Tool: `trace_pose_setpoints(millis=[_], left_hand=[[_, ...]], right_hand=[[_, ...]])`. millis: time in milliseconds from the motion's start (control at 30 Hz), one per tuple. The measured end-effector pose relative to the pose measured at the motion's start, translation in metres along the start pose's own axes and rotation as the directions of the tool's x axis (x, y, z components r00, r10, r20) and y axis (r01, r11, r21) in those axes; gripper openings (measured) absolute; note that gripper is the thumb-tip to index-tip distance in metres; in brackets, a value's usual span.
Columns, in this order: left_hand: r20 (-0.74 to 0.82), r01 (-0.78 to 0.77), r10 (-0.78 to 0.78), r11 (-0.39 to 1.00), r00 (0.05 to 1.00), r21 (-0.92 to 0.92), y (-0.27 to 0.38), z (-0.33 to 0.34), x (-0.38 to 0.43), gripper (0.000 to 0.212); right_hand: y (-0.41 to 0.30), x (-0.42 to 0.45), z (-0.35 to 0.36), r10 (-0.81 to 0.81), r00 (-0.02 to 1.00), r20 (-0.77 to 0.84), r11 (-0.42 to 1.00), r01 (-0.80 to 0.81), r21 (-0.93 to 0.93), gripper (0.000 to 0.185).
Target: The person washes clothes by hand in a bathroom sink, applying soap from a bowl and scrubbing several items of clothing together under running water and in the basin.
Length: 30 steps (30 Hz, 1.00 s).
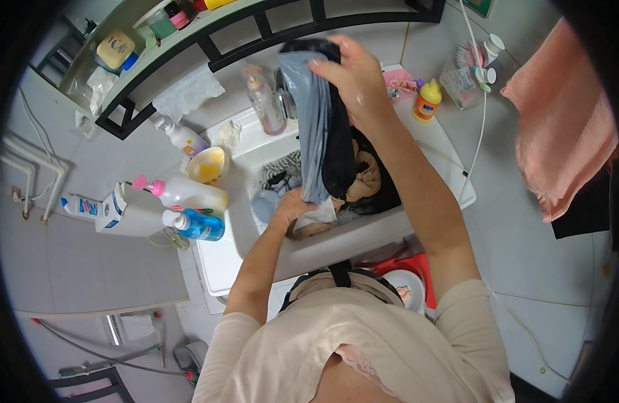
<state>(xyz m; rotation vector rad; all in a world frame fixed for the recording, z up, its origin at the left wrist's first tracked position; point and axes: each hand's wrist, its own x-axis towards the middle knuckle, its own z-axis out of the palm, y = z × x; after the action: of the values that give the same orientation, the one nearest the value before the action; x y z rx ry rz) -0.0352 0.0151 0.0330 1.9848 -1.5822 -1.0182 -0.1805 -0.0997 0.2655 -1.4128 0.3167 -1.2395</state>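
A wet blue-grey garment [309,126], with black cloth [338,156] alongside it, stretches upward from the white washbasin [259,267]. Its upper end is pinched between the thumb and fingers of my right hand [357,75], raised near the faucet. Low over the basin, my left hand [293,206] grips the lower end of the blue-grey garment. White cloth [317,216] shows beside that hand. Tan cloth [365,179] and dark cloth lie in the basin to the right, and grey-blue cloth [265,204] sits in suds at the left. The hanging fabric partly hides the metal faucet [284,95].
Left of the basin stand a pink-pump bottle [188,194], a blue soap bottle [201,225] and a yellow-white bowl [209,166]. A clear pump bottle [264,103] and a yellow bottle [428,101] stand behind. Above runs a black-framed shelf [289,25]. A pink towel [566,121] hangs right.
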Motion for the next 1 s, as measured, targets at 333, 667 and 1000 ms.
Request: trace_pose_setpoints(millis=[333, 667, 1000], left_hand=[[-0.482, -0.186, 0.213, 0.977, 0.850, 0.103, 0.066, -0.101, -0.014, 0.032], [-0.400, -0.336, 0.439, 0.892, 0.804, 0.304, 0.031, -0.089, -0.022, 0.047], [-0.330, 0.155, 0.069, 0.781, 0.941, 0.605, -0.089, 0.020, 0.033, 0.077]], right_hand=[[0.133, -0.072, 0.008, 0.341, 0.859, 0.382, 0.778, -0.030, -0.628, 0.078], [0.205, -0.067, -0.008, 0.322, 0.946, 0.049, 0.688, -0.198, -0.698, 0.030], [0.281, -0.148, 0.008, 0.440, 0.860, 0.260, 0.209, 0.183, -0.961, 0.031]])
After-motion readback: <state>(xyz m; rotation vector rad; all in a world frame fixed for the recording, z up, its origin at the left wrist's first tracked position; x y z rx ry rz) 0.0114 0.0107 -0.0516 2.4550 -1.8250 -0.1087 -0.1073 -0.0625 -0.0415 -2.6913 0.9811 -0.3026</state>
